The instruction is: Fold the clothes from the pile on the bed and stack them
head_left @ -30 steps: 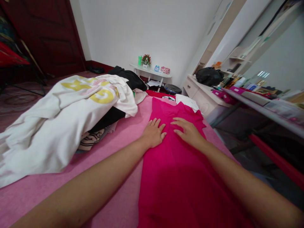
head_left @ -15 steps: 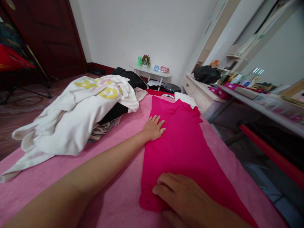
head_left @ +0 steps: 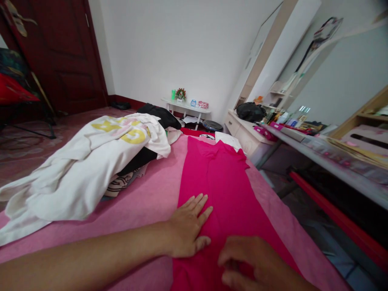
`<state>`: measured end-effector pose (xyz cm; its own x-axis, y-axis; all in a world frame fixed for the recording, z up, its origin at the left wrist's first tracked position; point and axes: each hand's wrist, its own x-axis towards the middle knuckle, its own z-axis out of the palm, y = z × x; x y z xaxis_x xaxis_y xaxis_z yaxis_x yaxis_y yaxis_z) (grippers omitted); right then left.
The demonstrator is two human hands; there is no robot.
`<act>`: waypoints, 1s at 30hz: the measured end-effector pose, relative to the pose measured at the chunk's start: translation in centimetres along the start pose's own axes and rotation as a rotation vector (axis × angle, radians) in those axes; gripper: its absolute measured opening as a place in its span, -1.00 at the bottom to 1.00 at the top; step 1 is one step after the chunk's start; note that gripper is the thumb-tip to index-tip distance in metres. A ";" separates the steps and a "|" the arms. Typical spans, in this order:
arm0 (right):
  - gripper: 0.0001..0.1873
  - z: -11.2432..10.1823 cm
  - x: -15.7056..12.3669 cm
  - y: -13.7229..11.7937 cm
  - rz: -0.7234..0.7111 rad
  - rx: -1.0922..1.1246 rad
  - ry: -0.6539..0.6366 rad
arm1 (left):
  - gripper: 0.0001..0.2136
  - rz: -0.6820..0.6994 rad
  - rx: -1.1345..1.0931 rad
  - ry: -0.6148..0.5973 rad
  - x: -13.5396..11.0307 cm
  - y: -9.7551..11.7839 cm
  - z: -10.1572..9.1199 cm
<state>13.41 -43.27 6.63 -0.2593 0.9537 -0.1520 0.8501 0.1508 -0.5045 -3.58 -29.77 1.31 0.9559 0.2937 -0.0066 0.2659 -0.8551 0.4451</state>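
A hot-pink garment (head_left: 227, 182), with what looks like a short sleeve at its far right corner, lies spread lengthwise on the pink bed cover (head_left: 145, 214). My left hand (head_left: 189, 226) rests flat on its left side, fingers stretched out and thumb apart. To the right and nearer me is my right hand (head_left: 254, 256), over the garment's near part. Its fingers are bent, with a gap between thumb and forefinger where only pink cloth shows. The garment's near end runs out of the picture.
On the left lies a heap of clothes, topped by a white garment with yellow print (head_left: 85, 169). Folded white cloth (head_left: 228, 140) sits beyond the pink garment. A cluttered dressing table (head_left: 327, 157) borders the bed on the right. A small white table (head_left: 188, 106) stands by the wall.
My left hand has slid down the garment towards me. My right hand has shifted right, off the garment's near left corner. The view has tilted up a little.
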 end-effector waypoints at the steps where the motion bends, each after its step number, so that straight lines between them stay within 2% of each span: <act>1: -0.85 -0.6 -0.2 1.4 0.095 -0.055 0.129 | -0.25 0.040 -0.044 -0.046 -0.5 0.4 -0.4; 3: -0.77 -1.8 -0.8 4.8 0.278 -0.228 0.361 | -0.20 0.138 -0.132 -0.128 -0.9 0.7 -1.4; 4: -0.71 -2.2 -1.3 6.8 0.356 -0.325 0.435 | -0.23 0.189 -0.175 -0.152 -0.8 0.5 -1.9; 6: -0.61 -2.4 -2.7 10.6 0.472 -0.438 0.470 | -0.37 0.228 -0.227 -0.130 0.1 -0.6 -2.5; 8: -0.57 -2.1 -4.1 13.7 0.530 -0.461 0.459 | -0.47 0.163 -0.201 -0.029 1.6 -2.5 -2.7; 11: -0.55 -1.5 -5.6 15.6 0.581 -0.418 0.456 | -0.52 0.017 -0.084 0.144 4.8 -5.9 -2.3; 13: -0.56 -1.4 -5.4 14.9 0.602 -0.368 0.473 | -0.52 -0.054 -0.015 0.212 7.2 -7.6 -2.0; 16: -0.67 -1.7 -3.6 11.6 0.534 -0.223 0.456 | -0.50 -0.184 0.078 0.287 10.4 -8.9 -2.2; 19: -0.77 -1.6 -0.8 7.3 0.425 -0.014 0.319 | -0.52 -0.269 0.112 0.354 13.2 -8.9 -2.9; 22: -0.75 -0.4 1.5 4.4 0.399 0.149 0.169 | -0.48 -0.365 0.119 0.442 15.7 -8.8 -3.9; 25: -0.40 1.2 3.0 3.6 0.356 0.276 0.085 | -0.38 -0.496 0.103 0.516 18.1 -9.0 -4.6; 27: -0.24 2.2 3.8 3.9 0.331 0.365 0.066 | -0.42 -0.571 0.078 0.545 19.5 -9.3 -4.6; 30: -0.31 3.3 4.5 4.7 0.336 0.472 0.031 | -0.65 -0.625 0.035 0.584 20.9 -9.7 -4.2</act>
<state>14.68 -39.14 0.74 0.0088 0.9376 -0.3477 0.5851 -0.2868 -0.7585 13.29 -13.54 0.66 0.4172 0.8804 0.2255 0.7354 -0.4728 0.4855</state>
